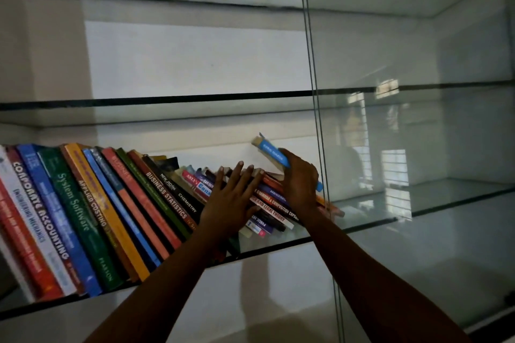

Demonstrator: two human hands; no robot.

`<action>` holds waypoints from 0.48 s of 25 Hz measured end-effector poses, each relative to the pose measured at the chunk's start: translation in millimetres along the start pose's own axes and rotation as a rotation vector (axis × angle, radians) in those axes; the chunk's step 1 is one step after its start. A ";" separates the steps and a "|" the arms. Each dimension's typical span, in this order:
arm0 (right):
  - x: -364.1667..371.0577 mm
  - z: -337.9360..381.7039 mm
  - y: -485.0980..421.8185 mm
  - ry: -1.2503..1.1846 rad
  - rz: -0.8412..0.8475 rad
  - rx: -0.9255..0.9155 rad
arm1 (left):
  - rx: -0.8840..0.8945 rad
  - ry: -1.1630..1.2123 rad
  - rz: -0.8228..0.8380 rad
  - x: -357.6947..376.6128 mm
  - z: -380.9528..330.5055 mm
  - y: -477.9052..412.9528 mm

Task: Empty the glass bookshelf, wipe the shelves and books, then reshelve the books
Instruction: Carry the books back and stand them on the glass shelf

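The tall glass bookshelf (195, 64) with pale back wall shows three clear glass shelves; the lowest shelf (278, 246) carries the books, and the two above it hold nothing. One glass door pane (418, 120) covers the right part. One long row of leaning books (83, 217), more than ten coloured spines, tilts to the left; the exact number I cannot tell. Two hands reach in. The left hand (231, 203) lies flat with straight fingers, pressing on the small books. The right hand (299, 184) grips one thin blue-spined book (274, 154), tilted, at the right end of the row.
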State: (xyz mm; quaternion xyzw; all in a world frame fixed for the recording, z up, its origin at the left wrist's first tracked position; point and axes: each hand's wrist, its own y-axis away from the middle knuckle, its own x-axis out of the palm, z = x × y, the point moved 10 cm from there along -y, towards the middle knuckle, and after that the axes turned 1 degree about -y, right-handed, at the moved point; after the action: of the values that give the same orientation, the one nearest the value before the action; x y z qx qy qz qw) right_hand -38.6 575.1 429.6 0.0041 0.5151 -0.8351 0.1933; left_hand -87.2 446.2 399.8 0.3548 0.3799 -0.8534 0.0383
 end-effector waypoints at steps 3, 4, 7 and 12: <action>10.2 -45.8 9.3 -0.034 0.018 0.120 | 0.037 0.003 -0.076 4.0 1.6 1.0; 11.4 -58.6 12.9 -0.060 0.024 0.176 | 0.042 0.003 -0.116 1.3 0.0 1.1; 26.1 -87.3 20.4 -0.129 0.075 0.317 | 0.054 -0.013 -0.181 0.4 -3.4 2.0; 31.1 -80.2 23.3 -0.135 0.120 0.256 | -0.051 0.236 -0.246 -14.2 -3.9 11.1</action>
State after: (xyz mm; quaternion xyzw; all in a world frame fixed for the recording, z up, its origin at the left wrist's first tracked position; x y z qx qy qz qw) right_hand -75.1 625.1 365.6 0.0035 0.3890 -0.8792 0.2750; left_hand -70.6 438.1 400.1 0.4023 0.4438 -0.7942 -0.1022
